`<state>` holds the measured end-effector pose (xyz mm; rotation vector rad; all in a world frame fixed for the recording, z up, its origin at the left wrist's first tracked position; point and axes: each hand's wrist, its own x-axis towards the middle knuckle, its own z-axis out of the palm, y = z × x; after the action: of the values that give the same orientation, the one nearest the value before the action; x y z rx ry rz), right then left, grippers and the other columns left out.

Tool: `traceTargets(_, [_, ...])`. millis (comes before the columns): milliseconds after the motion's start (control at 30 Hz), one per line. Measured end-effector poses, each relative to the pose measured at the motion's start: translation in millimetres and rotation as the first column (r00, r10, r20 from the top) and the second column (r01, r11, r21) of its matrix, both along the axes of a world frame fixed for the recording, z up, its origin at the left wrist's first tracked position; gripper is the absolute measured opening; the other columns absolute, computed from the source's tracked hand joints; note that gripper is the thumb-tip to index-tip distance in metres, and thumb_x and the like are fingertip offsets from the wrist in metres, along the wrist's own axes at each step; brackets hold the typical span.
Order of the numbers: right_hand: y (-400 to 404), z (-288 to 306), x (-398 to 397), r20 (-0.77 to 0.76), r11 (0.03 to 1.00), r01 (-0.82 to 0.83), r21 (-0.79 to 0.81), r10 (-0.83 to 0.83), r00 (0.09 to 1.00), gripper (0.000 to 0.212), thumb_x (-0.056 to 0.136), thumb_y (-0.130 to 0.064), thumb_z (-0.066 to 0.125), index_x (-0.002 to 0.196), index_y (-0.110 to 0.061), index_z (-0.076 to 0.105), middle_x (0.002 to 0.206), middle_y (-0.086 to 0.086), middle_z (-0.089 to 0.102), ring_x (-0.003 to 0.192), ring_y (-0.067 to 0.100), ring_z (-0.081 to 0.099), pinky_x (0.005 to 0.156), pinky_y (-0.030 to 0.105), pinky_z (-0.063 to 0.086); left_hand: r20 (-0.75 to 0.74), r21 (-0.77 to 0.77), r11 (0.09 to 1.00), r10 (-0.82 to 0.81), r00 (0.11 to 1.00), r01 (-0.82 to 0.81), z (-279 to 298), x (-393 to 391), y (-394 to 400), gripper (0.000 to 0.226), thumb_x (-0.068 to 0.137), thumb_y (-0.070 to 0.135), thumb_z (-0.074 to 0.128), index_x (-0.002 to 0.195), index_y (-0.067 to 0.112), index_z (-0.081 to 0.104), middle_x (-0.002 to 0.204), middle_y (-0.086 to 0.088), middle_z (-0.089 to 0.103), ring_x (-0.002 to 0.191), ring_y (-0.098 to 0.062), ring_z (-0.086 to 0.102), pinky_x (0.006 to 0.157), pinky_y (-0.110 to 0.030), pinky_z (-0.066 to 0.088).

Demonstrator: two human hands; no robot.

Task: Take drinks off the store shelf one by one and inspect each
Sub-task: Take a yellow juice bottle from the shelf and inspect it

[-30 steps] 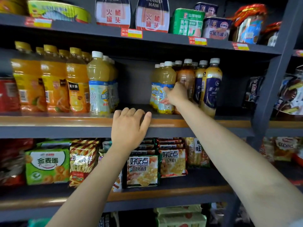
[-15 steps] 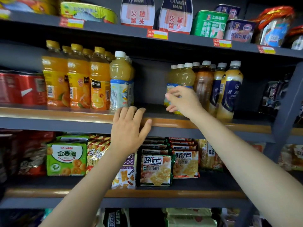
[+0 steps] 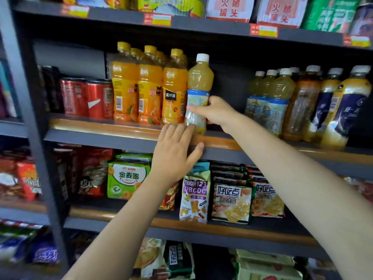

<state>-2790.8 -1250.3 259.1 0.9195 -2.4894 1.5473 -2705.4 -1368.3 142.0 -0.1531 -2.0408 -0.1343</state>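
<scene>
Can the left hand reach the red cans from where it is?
Probably yes. The left hand rests open on the shelf edge, and the red cans stand at the front of that same shelf, further left, with nothing in front of them.

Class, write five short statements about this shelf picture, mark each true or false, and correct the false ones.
1. The right hand grips a pale yellow bottle with a white cap. True.
2. The left hand holds a red can. False: it rests open on the edge of the drinks shelf, and the red cans stand untouched.
3. The orange juice bottles have yellow caps. True.
4. The gripped bottle lies on its side. False: it is upright.
5. Snack packets sit on the shelf above the drinks. False: they are on the shelf below.
</scene>
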Motion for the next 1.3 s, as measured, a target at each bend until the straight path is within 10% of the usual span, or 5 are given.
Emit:
traceTargets(433, [70, 27, 35, -0.427, 0.981, 0.193, 0.01, -0.17, 0.888, 0.033, 0.074, -0.04, 0.087, 0.103, -0.031, 0.073, 0.087, -0.015, 0.072, 0.078, 0.0, 0.066, 0.073, 0.022, 0.053, 0.072, 0.147, 0.977, -0.167, 0.983, 0.155, 8, 6, -2, 0.063, 0.099, 0.054, 0.035, 0.13, 0.007, 0.064, 0.121, -0.009, 0.065, 0.115, -0.028, 0.053, 0.106, -0.041, 0.035])
traceTargets(633, [71, -11, 89, -0.26, 0.999, 0.052, 0.01, -0.047, 0.964, 0.036, 0.078, -0.036, 0.086, 0.112, -0.029, 0.075, 0.098, -0.011, 0.077, 0.091, 0.005, 0.073, 0.079, 0.027, 0.059, -0.114, 0.657, 0.489, -0.688, 0.717, 0.573, 21, 46, 10, 0.034, 0.099, 0.037, 0.053, 0.125, 0.017, 0.066, 0.121, 0.005, 0.067, 0.116, -0.005, 0.059, 0.1, -0.02, 0.045])
traceTargets(767, [53, -64, 114, -0.101, 0.998, -0.012, -0.06, 0.005, 0.995, 0.02, 0.085, -0.032, 0.079, 0.105, -0.032, 0.075, 0.1, -0.014, 0.078, 0.093, 0.002, 0.072, 0.081, 0.021, 0.057, -0.211, 0.853, 0.141, -0.787, 0.58, 0.502, -9, 71, 13, 0.023, 0.093, 0.033, 0.066, 0.102, 0.013, 0.06, 0.093, 0.004, 0.069, 0.086, -0.02, 0.071, 0.08, -0.048, 0.06])
traceTargets(1033, [9, -151, 150, 0.201, 0.982, 0.071, -0.176, -0.034, 0.979, 0.027, 0.104, -0.039, 0.048, 0.091, -0.033, 0.071, 0.078, -0.027, 0.072, 0.074, -0.011, 0.065, 0.065, 0.008, 0.048, -0.255, 0.929, -0.022, -0.761, 0.597, 0.368, -81, 107, -10, 0.032, 0.08, 0.024, 0.071, 0.098, 0.011, 0.049, 0.085, 0.008, 0.069, 0.08, -0.012, 0.071, 0.065, -0.038, 0.062])
traceTargets(1300, [-13, -206, 189, 0.435, 0.891, 0.093, -0.444, 0.124, 0.892, 0.023, 0.104, -0.023, 0.049, 0.112, -0.03, 0.069, 0.101, -0.007, 0.078, 0.093, 0.01, 0.074, 0.075, 0.026, 0.059, -0.208, 0.974, -0.106, -0.774, 0.598, 0.202, -114, 144, -36, 0.031, 0.089, 0.019, 0.063, 0.118, 0.013, 0.055, 0.085, 0.005, 0.076, 0.081, -0.009, 0.072, 0.065, -0.024, 0.058])
